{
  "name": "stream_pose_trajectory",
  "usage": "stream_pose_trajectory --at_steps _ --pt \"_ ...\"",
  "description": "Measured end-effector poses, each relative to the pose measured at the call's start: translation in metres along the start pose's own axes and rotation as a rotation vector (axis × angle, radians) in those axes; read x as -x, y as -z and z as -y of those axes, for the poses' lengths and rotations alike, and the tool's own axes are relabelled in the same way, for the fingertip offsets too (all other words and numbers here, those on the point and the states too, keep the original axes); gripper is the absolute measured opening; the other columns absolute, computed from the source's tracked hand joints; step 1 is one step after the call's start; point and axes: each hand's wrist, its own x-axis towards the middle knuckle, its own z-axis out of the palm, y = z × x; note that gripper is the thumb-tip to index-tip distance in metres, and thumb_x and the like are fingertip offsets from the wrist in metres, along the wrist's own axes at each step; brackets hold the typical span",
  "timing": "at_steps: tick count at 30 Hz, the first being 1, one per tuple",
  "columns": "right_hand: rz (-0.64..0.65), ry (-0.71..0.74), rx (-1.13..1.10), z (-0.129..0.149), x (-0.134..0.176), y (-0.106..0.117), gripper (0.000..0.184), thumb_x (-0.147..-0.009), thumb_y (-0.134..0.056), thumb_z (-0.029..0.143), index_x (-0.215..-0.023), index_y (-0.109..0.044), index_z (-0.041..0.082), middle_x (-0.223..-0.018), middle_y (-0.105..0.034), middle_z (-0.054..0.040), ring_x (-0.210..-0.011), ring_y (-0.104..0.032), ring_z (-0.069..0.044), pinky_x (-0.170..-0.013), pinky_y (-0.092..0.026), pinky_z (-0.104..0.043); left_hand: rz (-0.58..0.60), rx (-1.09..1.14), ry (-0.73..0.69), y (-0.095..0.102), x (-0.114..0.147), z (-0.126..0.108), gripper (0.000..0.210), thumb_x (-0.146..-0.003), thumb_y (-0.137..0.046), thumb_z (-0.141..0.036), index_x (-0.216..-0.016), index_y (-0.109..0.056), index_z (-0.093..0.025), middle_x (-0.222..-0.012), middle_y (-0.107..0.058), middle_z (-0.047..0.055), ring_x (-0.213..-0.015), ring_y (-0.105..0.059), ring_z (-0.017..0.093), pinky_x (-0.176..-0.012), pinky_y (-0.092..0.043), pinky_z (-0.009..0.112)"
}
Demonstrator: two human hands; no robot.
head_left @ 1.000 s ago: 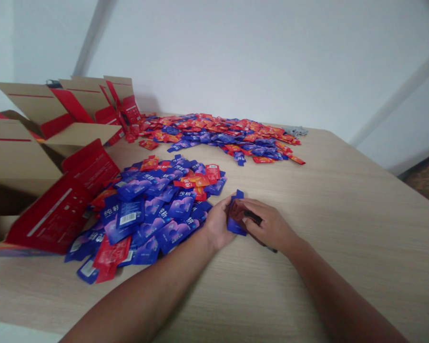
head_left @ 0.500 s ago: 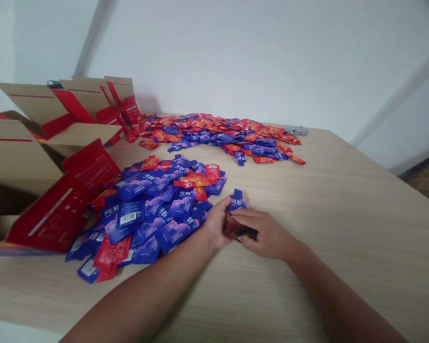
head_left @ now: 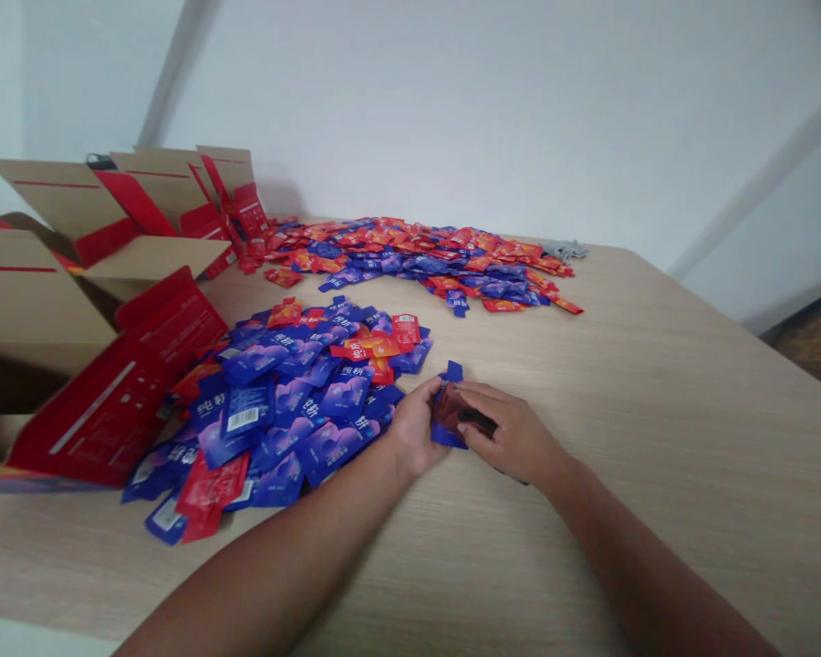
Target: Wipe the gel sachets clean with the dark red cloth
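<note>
My left hand [head_left: 416,424] is closed round the left edge of a blue printed sachet [head_left: 450,438], just above the table. In my right hand [head_left: 513,433] is a slim black object [head_left: 477,422], pinched between thumb and fingers, with a dark end showing below the palm; its kind cannot be made out. A glossy reddish-brown piece [head_left: 452,408] lies over the sachet's face under the right fingertips. Whether it joins the black object is hidden. Left of my hands spreads a near pile of blue and red sachets [head_left: 294,392], loosely overlapping.
A long heap of red, orange and blue sachets [head_left: 417,255] runs along the table's back by the wall. Open red and tan cardboard boxes [head_left: 102,411] stand at the left, flaps up. Small grey pieces [head_left: 566,249] lie at the heap's right end. The wooden table [head_left: 691,411] extends right.
My right hand has shifted slightly right and down with the black object, and more of the sachet's lower part now shows. The left hand keeps its hold in nearly the same place.
</note>
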Motion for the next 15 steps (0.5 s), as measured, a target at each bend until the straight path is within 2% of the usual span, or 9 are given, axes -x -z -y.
stream_pose_trajectory --at_steps 3,6,11,15 --pt "0.082 0.107 -0.023 0.011 0.003 -0.001 0.052 -0.086 -0.068 0.016 -0.136 -0.069 0.030 -0.138 -0.072 -0.0068 -0.129 -0.069 -0.028 -0.114 -0.056 -0.046 -0.021 -0.051 0.131 0.002 0.004 -0.004 0.039 -0.102 -0.052 -0.040 -0.109 -0.074 -0.010 -0.098 -0.081 0.016 -0.085 -0.079 0.028 -0.081 -0.062 0.039" --pt "0.120 0.120 -0.038 0.015 0.004 -0.003 0.056 -0.084 -0.068 0.016 -0.138 -0.067 0.030 -0.138 -0.073 -0.0067 -0.127 -0.070 -0.027 -0.111 -0.057 -0.045 -0.046 -0.069 0.193 0.001 0.007 -0.007 0.042 -0.102 -0.052 -0.045 -0.109 -0.074 -0.010 -0.098 -0.081 0.017 -0.084 -0.079 0.030 -0.079 -0.062 0.041" --pt "0.006 -0.033 0.008 0.004 -0.001 -0.002 0.044 -0.093 -0.064 0.020 -0.136 -0.067 0.029 -0.139 -0.071 -0.0076 -0.127 -0.069 -0.027 -0.113 -0.056 -0.049 -0.009 0.023 0.025 -0.005 0.004 -0.002 0.028 -0.102 -0.053 -0.032 -0.102 -0.074 -0.012 -0.084 -0.079 0.009 -0.071 -0.076 0.021 -0.074 -0.060 0.030" --pt "-0.057 -0.173 0.028 -0.006 -0.004 0.001 0.042 -0.094 -0.063 0.022 -0.136 -0.066 0.029 -0.134 -0.072 -0.0077 -0.123 -0.070 -0.028 -0.109 -0.057 -0.050 0.008 0.009 0.002 -0.007 0.000 0.002 0.025 -0.101 -0.055 -0.030 -0.102 -0.074 -0.013 -0.088 -0.080 0.010 -0.076 -0.077 0.022 -0.076 -0.061 0.032"
